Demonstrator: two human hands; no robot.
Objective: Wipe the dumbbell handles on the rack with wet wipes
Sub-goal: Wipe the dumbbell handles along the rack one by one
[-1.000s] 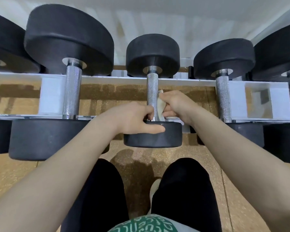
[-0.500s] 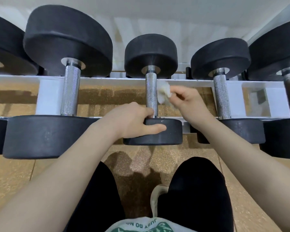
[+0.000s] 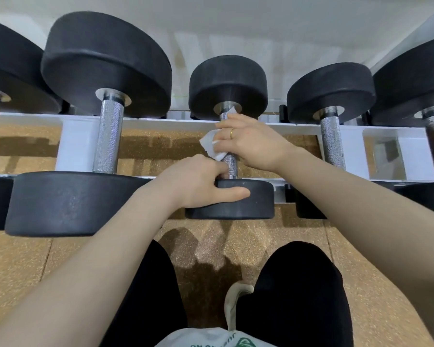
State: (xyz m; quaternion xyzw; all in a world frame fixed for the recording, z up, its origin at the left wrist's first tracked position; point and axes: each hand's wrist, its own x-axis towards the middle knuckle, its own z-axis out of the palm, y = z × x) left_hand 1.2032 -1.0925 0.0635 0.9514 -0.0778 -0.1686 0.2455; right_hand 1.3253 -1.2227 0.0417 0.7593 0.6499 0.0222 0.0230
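A small black dumbbell (image 3: 246, 201) lies across the white rack (image 3: 75, 144) in the middle of the view. Its knurled steel handle (image 3: 231, 166) shows only near the front head. My left hand (image 3: 198, 181) grips the near head, thumb along its top edge. My right hand (image 3: 248, 144) is wrapped over the upper part of the handle, pressing a white wet wipe (image 3: 211, 144) around it. The wipe sticks out to the left of my fingers and at the far end of the handle.
A larger dumbbell (image 3: 108, 136) lies to the left and another (image 3: 332, 141) to the right, with more at both edges of the view. The floor is cork-coloured matting (image 3: 256, 236). My knees in black trousers (image 3: 298, 284) and one shoe are below.
My right hand has moved from the right side of the handle over the top of it and now wraps the wipe around the bar. My left hand stays on the near head.
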